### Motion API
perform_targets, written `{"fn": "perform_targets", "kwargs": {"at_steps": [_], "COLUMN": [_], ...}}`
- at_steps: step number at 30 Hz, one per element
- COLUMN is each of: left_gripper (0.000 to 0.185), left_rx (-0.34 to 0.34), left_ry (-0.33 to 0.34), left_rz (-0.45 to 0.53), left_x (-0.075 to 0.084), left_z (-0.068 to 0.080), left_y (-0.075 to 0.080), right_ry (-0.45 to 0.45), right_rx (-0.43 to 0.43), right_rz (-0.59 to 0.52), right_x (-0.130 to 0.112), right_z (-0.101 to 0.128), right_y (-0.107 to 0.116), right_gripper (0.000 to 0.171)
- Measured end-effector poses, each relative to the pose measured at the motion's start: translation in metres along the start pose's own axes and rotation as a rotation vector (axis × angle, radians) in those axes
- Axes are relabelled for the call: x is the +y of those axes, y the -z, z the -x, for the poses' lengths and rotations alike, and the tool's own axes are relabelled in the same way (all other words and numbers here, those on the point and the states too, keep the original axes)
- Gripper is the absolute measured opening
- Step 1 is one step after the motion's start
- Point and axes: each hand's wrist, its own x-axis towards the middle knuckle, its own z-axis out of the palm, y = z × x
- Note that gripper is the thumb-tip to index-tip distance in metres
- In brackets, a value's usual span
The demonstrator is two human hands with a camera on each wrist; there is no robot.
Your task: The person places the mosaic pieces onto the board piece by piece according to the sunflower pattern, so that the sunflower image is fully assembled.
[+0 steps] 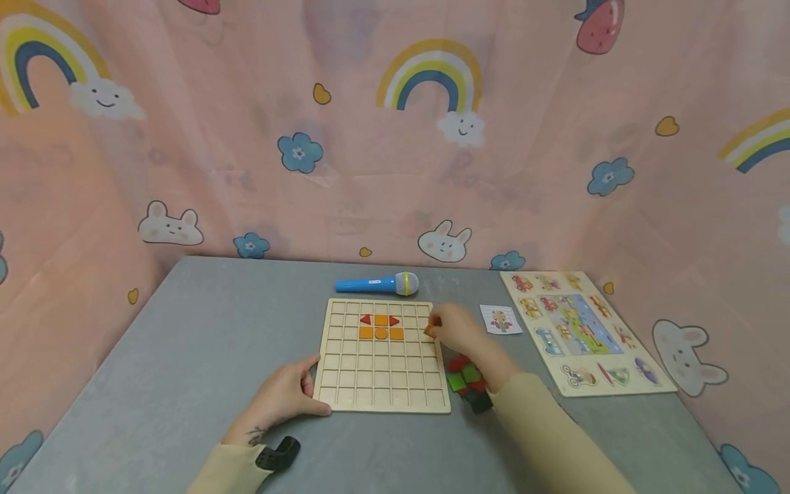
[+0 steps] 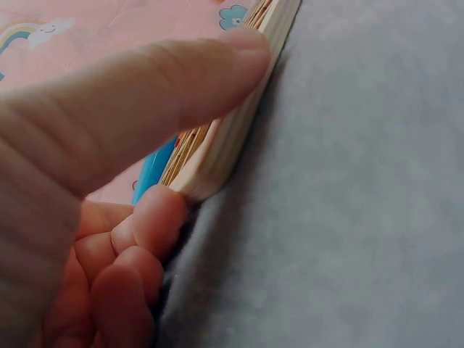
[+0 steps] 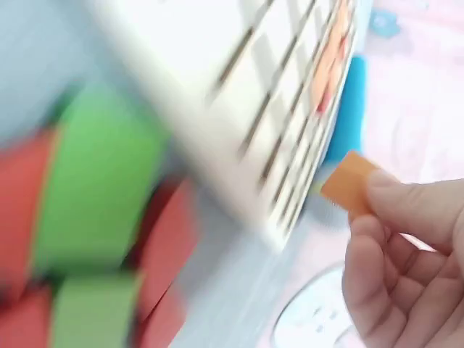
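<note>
A wooden grid board [image 1: 382, 382] lies on the table, with orange squares [image 1: 366, 333], an orange circle [image 1: 380, 333] and two red triangles [image 1: 393, 321] set in its upper cells. My left hand [image 1: 284, 391] holds the board's near left corner, thumb along the front edge and fingers against the left side. Over the board's right edge, my right hand [image 1: 459, 329] pinches a square orange tile [image 3: 349, 183] between thumb and fingers. Just below that wrist sits a pile of green, red and dark tiles [image 1: 465, 376], partly hidden by the sleeve.
Behind the board lies a blue toy microphone [image 1: 370, 285]. To the right are a small picture card [image 1: 500, 320] and a large wooden picture puzzle [image 1: 564, 363]. A pink patterned cloth [image 1: 370, 192] hangs at the back edge of the grey table [image 1: 204, 357].
</note>
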Motion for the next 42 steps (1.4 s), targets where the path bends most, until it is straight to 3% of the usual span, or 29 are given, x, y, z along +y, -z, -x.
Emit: {"fn": "perform_targets", "kwargs": {"at_steps": [5, 12, 22, 27, 34, 42], "left_gripper": [0.100, 0.100, 0.101, 0.101, 0.101, 0.101], "left_rx": [0.000, -0.003, 0.003, 0.002, -0.001, -0.006], "left_ry": [-0.005, -0.009, 0.006, 0.009, 0.000, 0.005], "left_rz": [-0.005, -0.009, 0.013, 0.014, 0.015, 0.020], "left_x": [-0.001, -0.001, 0.000, -0.001, -0.001, -0.002], "left_z": [0.000, 0.000, -0.001, -0.001, -0.001, -0.002], "left_y": [0.001, 0.001, 0.001, 0.000, 0.000, 0.000], "right_ry": [0.106, 0.173, 0.164, 0.189, 0.234, 0.201], "right_rx": [-0.021, -0.078, -0.124, -0.116, -0.091, -0.039], "right_rz": [-0.051, 0.027, 0.039, 0.096, 0.161, 0.112], "right_x": [-0.038, -0.065, -0.070, -0.069, -0.067, -0.067], "right_z": [-0.009, -0.014, -0.014, -0.017, -0.019, -0.013], "right_y": [-0.009, -0.027, -0.032, -0.037, -0.042, -0.036], "right_gripper": [0.007, 0.007, 0.009, 0.007, 0.023, 0.007]}}
